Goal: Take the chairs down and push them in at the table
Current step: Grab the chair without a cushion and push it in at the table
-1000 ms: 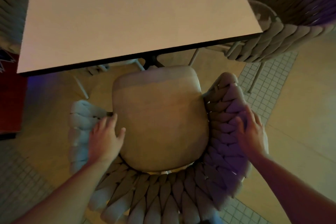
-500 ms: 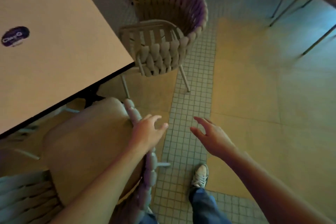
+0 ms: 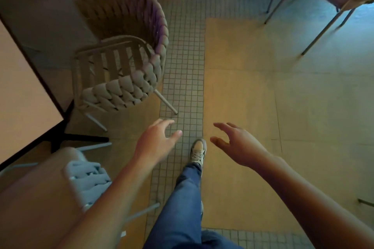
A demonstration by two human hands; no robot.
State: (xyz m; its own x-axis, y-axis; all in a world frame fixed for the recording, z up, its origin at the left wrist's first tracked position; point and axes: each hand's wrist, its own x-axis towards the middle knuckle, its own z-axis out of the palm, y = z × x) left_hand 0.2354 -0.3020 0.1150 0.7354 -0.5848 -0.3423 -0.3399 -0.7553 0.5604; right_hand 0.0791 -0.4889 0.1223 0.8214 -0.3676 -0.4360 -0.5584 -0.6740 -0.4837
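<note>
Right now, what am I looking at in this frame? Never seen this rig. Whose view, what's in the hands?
There is no robot here: a person wears one wide-angle camera on the head, looking down at their own arms. The left hand and right hand are both open in mid-air, fingers spread, holding nothing. Below them are a jeans leg and a sneaker on the tiled floor. At the left edge is the corner of a pale table. A woven-rope chair stands on the floor beside it, its slatted seat bare. A second chair with a cushion sits at bottom left. No tabletop item shows in this frame.

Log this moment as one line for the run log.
left hand: open, empty | right hand: open, empty | woven chair: on floor beside table
</note>
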